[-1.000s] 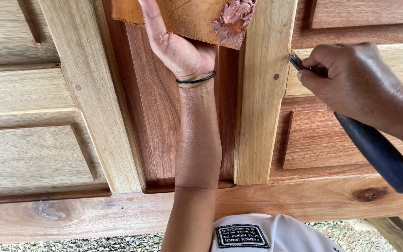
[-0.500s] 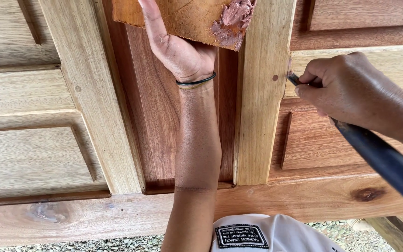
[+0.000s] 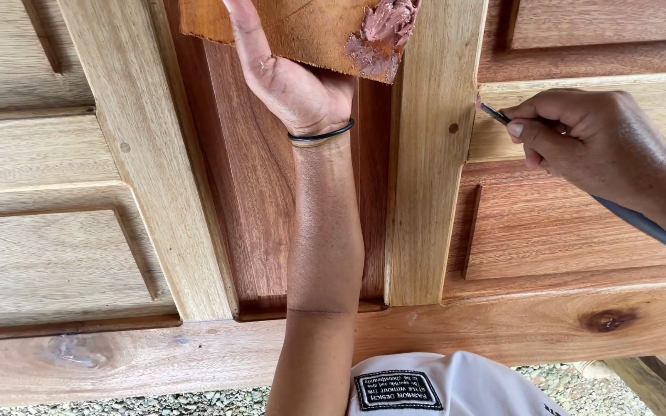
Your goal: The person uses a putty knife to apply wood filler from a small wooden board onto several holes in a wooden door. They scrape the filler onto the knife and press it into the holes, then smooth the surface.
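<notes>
At the top centre of the frame the left hand (image 3: 294, 73) reaches up, palm toward the camera, fingers closed under a flat wooden board (image 3: 294, 27) that carries a lump of reddish-brown filler (image 3: 383, 35) at its right corner. A black band (image 3: 321, 135) circles that wrist. At the right of the frame the right hand (image 3: 595, 142) is closed around a putty knife (image 3: 626, 216) with a dark blue handle, its thin blade tip touching the joint where the pale upright stile (image 3: 429, 154) meets a pale cross rail (image 3: 580, 88). Both hands work over a panelled wooden door (image 3: 79, 231) filling the frame; gravel (image 3: 194, 402) shows along the bottom edge
</notes>
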